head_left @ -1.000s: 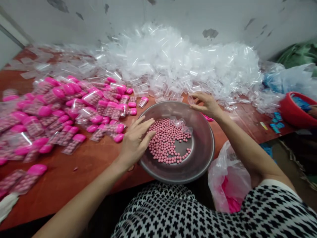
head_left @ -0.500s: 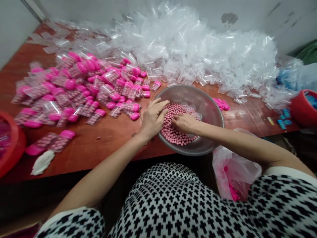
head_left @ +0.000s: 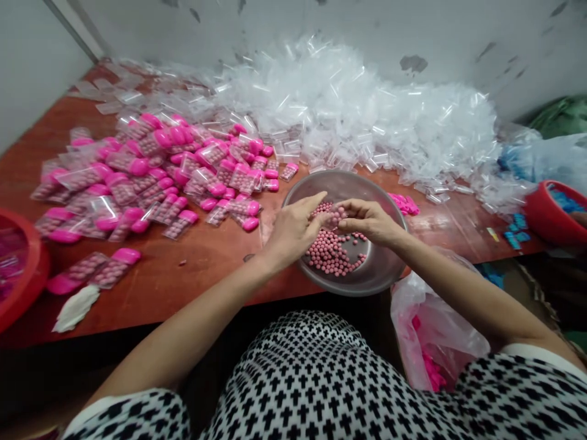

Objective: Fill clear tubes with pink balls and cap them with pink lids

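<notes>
Over a grey metal bowl (head_left: 389, 269), my right hand (head_left: 373, 223) grips a small clear plastic case (head_left: 338, 215) with pink balls in it, pinched between thumb and fingers. My left hand (head_left: 293, 235) is at the bowl's left side, its fingers stretched and thumb apart, the tips close to the case; whether they touch it I cannot tell. Loose pink balls (head_left: 332, 253) lie in the bowl below both hands, partly hidden by them.
Left on the red-brown table (head_left: 206, 263) lies a pile of filled, pink-capped cases (head_left: 151, 165). Clear empty cases (head_left: 348, 104) are heaped behind. Pink caps (head_left: 403, 203) lie right of the bowl. Red tubs (head_left: 34, 269) flank both sides. A plastic bag (head_left: 435, 330) hangs below the edge.
My right hand has risen out of the balls and turned, now showing the ball-filled case. The balls have spread lower in the bowl. My left hand remains beside it, slightly closer in.
</notes>
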Tool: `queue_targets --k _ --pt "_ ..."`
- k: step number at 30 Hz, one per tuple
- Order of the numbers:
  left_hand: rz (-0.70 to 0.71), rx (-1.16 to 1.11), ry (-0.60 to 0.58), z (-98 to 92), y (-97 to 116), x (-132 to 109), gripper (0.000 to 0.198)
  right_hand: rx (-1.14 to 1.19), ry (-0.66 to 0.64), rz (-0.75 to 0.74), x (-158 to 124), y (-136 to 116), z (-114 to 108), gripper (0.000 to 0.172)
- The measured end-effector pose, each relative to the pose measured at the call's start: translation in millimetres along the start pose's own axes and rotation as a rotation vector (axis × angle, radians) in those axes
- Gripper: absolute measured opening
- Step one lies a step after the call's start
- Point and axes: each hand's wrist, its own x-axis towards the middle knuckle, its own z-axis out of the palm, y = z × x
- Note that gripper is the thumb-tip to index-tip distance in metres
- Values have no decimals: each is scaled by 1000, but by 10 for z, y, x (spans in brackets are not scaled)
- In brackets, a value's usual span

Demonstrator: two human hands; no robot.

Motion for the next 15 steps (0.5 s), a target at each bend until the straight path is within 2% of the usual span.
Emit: queue_targets --k 3,5,10,13,15 --pt "-116 -245 -154 106 50 48 37 10 92 -75 -80 -25 2 38" --pt "-217 -420 -197 180 45 71 38 -31 126 -108 -113 -12 2 39" --pt "-550 -868 -247 279 87 122 42 -177 184 -207 -207 50 -56 43" --pt "-688 -997 -233 301 134 152 42 -336 244 -298 -262 33 -99 35" --pt "-722 -1017 -241 313 141 158 43 -423 240 -349 -292 -20 -125 28"
